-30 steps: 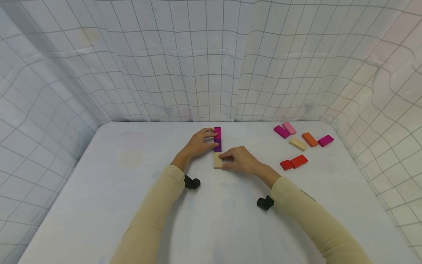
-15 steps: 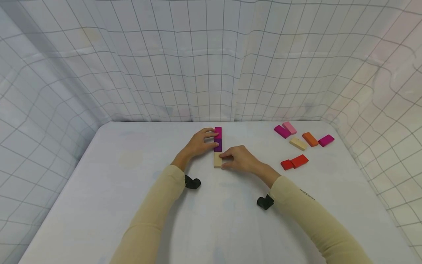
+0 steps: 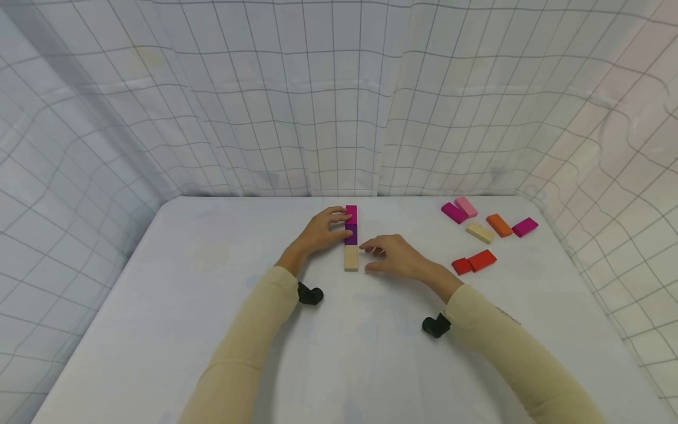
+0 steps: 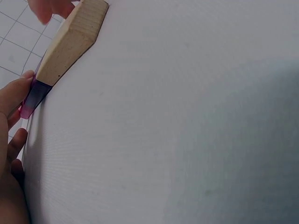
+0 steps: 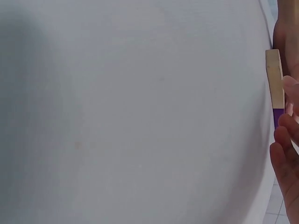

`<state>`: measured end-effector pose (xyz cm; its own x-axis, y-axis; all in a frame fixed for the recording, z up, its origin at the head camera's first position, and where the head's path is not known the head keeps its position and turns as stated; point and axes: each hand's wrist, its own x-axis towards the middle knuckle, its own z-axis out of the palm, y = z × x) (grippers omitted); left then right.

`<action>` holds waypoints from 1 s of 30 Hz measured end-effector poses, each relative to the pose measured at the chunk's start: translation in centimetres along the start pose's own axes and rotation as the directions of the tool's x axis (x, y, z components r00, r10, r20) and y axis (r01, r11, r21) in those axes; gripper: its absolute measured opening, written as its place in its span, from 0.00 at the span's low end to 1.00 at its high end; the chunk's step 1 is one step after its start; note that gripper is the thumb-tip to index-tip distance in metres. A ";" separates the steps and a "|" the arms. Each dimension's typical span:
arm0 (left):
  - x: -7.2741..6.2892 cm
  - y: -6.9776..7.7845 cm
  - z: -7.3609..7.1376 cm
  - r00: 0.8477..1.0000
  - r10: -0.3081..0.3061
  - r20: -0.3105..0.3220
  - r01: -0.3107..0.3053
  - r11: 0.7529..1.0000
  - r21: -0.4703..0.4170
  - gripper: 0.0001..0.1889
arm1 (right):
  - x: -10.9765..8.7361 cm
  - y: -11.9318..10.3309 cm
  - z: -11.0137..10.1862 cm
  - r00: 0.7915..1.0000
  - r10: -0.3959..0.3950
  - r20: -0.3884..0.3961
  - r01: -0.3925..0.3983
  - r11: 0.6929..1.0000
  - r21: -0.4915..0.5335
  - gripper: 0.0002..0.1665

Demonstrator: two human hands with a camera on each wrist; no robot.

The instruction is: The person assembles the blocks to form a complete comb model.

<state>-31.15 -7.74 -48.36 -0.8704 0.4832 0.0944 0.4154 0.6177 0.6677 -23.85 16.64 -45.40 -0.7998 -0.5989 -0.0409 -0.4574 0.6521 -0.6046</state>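
Currently the wooden block (image 3: 351, 258) lies at the centre of the frame, at the near end of a straight row, meeting the purple block (image 3: 352, 241), which meets the magenta block (image 3: 351, 210) beyond it. From the left, the left hand (image 3: 319, 229) rests its thumb on the purple block and a finger on the magenta one, touching rather than wrapped round them. Just right of the wooden block, the right hand (image 3: 398, 257) is free, holding nothing, its fingers spread a little apart from the wood. To do this well, I would steady the far two lightly, square the wooden block's sides with theirs, and draw the right hand off sideways without brushing the row. Farther out, at the upper right, lie a red block (image 3: 482, 259), a second wooden block (image 3: 479, 232) and an orange block (image 3: 499, 225) on the white table (image 3: 228, 265).
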 end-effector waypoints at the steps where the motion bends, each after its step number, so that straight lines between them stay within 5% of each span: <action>1: 0.0 0.1 0.0 1.000 0.000 0.000 0.000 1.000 0.000 0.28 | -0.3 0.1 -0.3 1.000 0.005 0.000 -0.005 1.000 0.012 0.27; 14: -0.1 0.3 0.1 1.000 0.020 0.003 -0.020 1.000 0.004 0.28 | -6.2 3.3 -4.3 0.996 0.071 -0.062 -0.066 0.995 0.075 0.25; 30: -0.2 0.1 -0.1 1.000 0.025 -0.004 -0.025 1.000 0.013 0.28 | -12.6 8.6 -7.2 0.970 0.142 -0.195 -0.156 0.986 -0.057 0.23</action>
<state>-30.96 -7.82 -48.24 -0.8609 0.4960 0.1134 0.4399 0.6135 0.6559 -20.49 33.17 -44.36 -0.9171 -0.3975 0.0295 -0.3483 0.7632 -0.5442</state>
